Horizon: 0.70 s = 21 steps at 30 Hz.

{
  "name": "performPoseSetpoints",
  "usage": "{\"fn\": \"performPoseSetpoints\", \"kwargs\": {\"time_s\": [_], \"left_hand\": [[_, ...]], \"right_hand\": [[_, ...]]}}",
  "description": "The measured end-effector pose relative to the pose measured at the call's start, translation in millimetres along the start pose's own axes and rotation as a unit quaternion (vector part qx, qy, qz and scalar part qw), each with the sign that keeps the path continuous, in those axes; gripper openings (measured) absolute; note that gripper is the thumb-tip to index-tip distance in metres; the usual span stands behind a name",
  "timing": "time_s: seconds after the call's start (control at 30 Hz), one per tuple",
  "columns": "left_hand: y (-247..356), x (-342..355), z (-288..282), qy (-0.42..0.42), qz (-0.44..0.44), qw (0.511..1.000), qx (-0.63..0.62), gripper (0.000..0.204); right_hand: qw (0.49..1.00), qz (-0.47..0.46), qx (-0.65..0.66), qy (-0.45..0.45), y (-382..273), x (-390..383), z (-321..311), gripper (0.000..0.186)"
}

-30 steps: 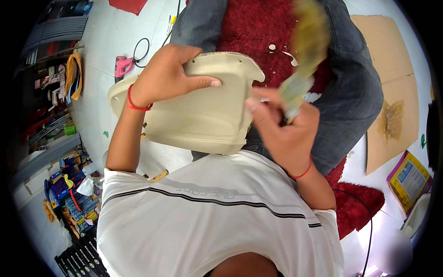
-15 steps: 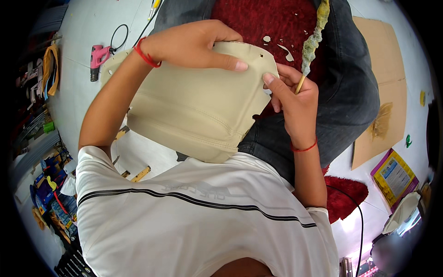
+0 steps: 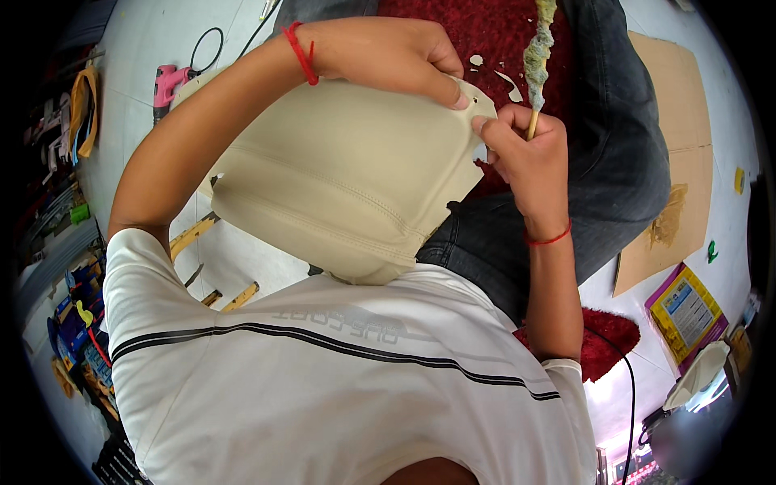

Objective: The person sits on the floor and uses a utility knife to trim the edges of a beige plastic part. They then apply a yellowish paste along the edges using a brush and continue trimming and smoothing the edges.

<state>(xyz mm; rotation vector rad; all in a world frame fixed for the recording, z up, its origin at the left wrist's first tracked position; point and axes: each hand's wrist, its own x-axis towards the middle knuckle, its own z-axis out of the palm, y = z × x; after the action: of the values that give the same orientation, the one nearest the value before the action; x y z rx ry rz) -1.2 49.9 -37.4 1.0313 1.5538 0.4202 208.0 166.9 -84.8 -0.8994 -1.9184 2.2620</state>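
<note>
A beige, stitched, leather-like covered panel [image 3: 339,170] leans across my lap, its near edge against my shirt. My left hand [image 3: 400,61] reaches over its far edge and grips it near the far right corner, thumb on the face and fingers hidden behind. At the right edge, close by, my right hand [image 3: 529,149] pinches the cover between thumb and fingers. A thin wooden stick [image 3: 533,123] is also lodged in the right hand, pointing away from me; its far part is caked with lumpy yellow-grey residue [image 3: 537,61]. Small holes and notches show along the panel's right edge.
Beige scraps [image 3: 509,87] lie on a red shaggy mat [image 3: 477,32] between my legs. A pink heat gun [image 3: 168,85] rests on the floor at the left. Stained cardboard [image 3: 667,162] and a yellow-purple packet [image 3: 687,315] are at the right. A black cable [image 3: 630,388] runs at lower right.
My left hand has slid right along the far edge toward the corner. My right hand has shifted slightly right, still pinching the edge, and the panel has turned a little.
</note>
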Motion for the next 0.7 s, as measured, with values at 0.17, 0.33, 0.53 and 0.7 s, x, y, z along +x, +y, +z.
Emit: {"fn": "performPoseSetpoints", "kwargs": {"time_s": [0.17,0.33,0.53,0.7], "left_hand": [[-1,7,4,0.024,0.006,1.000,-0.014,0.030],[7,9,9,0.037,-0.003,0.998,-0.054,0.032],[12,7,11,0.048,-0.003,0.999,-0.017,0.029],[0,13,17,0.023,0.013,0.997,-0.069,0.026]], "right_hand": [[1.000,-0.005,0.011,-0.021,0,6,-6,0.027],[0.998,-0.021,-0.052,-0.015,-7,9,-5,0.025],[0.999,-0.007,0.011,-0.051,-1,5,-8,0.018],[0.999,0.005,0.005,-0.054,3,0,-8,0.018]]}}
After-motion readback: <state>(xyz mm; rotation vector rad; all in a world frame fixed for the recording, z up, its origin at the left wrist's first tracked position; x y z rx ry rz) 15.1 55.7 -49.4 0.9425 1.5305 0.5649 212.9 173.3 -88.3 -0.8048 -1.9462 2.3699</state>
